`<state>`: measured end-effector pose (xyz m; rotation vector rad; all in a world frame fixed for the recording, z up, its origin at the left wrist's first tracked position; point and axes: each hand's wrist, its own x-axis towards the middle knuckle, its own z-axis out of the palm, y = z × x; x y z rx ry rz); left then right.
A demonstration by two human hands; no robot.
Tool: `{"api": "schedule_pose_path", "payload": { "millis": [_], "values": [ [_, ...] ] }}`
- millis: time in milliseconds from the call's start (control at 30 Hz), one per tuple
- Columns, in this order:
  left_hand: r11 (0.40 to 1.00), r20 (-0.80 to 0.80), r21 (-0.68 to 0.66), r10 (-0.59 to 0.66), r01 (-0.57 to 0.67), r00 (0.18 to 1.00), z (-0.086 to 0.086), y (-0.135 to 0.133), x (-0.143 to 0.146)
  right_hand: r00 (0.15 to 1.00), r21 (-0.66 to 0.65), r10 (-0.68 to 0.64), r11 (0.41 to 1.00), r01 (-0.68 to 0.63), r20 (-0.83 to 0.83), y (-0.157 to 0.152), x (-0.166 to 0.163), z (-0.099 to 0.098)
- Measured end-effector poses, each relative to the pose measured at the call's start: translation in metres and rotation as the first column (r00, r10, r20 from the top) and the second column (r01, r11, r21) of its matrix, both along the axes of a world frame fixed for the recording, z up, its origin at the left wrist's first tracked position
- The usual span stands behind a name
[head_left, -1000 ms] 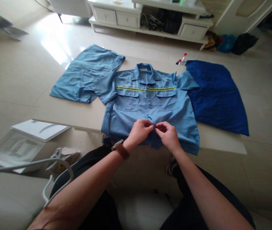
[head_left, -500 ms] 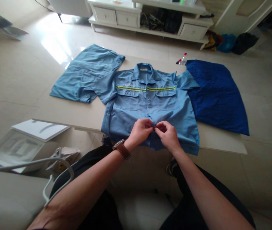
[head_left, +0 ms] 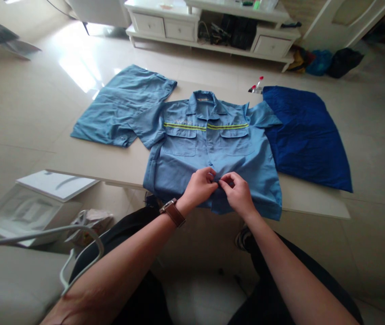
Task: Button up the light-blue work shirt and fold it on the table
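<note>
My left hand (head_left: 199, 186) has loosened slightly, hold unclear, while my right hand (head_left: 240, 193) pinches the shirt (head_left: 220, 153) toward six o'clock, seemingly mid-adjustment.

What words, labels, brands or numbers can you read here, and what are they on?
None can be read clearly.
Blue shirt under the hands: faint lettering above the yellow stripe, on the picture's left; too small and blurred to read.
Neck label inside its collar: marks too small to read.
Watch: dial seen too edge-on to read.
</note>
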<state>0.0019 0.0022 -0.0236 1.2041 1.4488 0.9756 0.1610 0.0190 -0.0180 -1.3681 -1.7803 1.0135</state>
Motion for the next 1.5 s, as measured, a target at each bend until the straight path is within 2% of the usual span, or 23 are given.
{"api": "schedule_pose_path", "payload": {
  "millis": [333,467,567,633,733,800,900,1067,1167,1267,1333,1500],
  "values": [
    [0.998,0.097,-0.062,0.017,-0.011,0.995,-0.003,0.001,0.001,0.996,-0.115,-0.061,0.992,0.053,-0.069,0.0,-0.001,-0.004],
    [0.999,-0.006,-0.027,0.034,-0.034,0.999,0.004,-0.001,0.0,0.985,-0.19,-0.095,0.979,0.067,-0.143,0.002,-0.001,-0.008],
    [0.998,-0.13,0.046,0.058,-0.053,0.99,0.008,-0.002,0.0,0.979,-0.285,-0.093,0.958,0.039,-0.18,0.006,-0.001,-0.013],
    [0.998,-0.177,0.046,0.042,-0.035,0.983,0.01,-0.002,0.0,0.981,-0.345,-0.077,0.938,0.011,-0.177,0.008,0.0,-0.016],
    [0.999,-0.228,0.004,-0.037,0.039,0.973,0.01,-0.003,0.0,0.994,-0.304,-0.054,0.952,0.024,-0.091,0.008,0.002,-0.017],
    [0.996,-0.257,-0.019,-0.093,0.091,0.962,0.01,-0.004,0.0,0.999,-0.177,-0.044,0.983,0.041,-0.014,0.007,0.004,-0.014],
    [0.983,-0.259,-0.058,-0.181,0.172,0.949,0.009,-0.007,0.0,0.998,-0.033,-0.025,0.999,0.027,0.057,0.005,0.005,-0.011],
    [0.897,-0.208,-0.221,-0.428,0.383,0.88,0.005,-0.015,0.004,0.979,0.032,0.026,0.999,-0.033,0.201,0.004,0.007,-0.014],
    [0.857,-0.174,-0.242,-0.499,0.454,0.849,0.002,-0.021,0.008,0.929,0.049,0.055,0.996,-0.079,0.366,0.002,0.01,-0.021],
    [0.842,-0.175,-0.238,-0.528,0.485,0.831,-0.001,-0.026,0.01,0.857,0.051,0.076,0.992,-0.119,0.51,-0.002,0.011,-0.028],
    [0.854,-0.237,-0.234,-0.514,0.465,0.824,-0.003,-0.026,0.008,0.808,0.035,0.095,0.989,-0.141,0.582,-0.004,0.011,-0.031],
    [0.958,-0.528,-0.136,-0.287,0.254,0.799,-0.012,-0.016,-0.005,0.726,-0.004,0.133,0.984,-0.176,0.675,-0.006,0.009,-0.029]
  ]
}}
